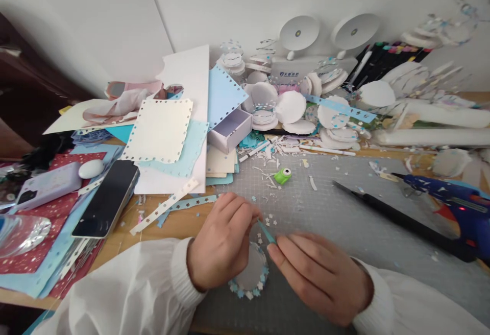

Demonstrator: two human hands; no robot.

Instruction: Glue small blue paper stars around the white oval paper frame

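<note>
Left hand [222, 243] and right hand [317, 273] pinch a teal strip [267, 233] over the paper disc [250, 273], whose rim is roughly half-ringed with stars; upper edge looks bare.

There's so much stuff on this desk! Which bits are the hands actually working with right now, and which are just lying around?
In use:
- left hand and right hand, pinching a thin teal strip
- paper ring of small stars under them
- grey cutting mat

Lying about:
- green paper punch
- blue glue gun
- black phone
- white paper discs
- punched star strips
</note>
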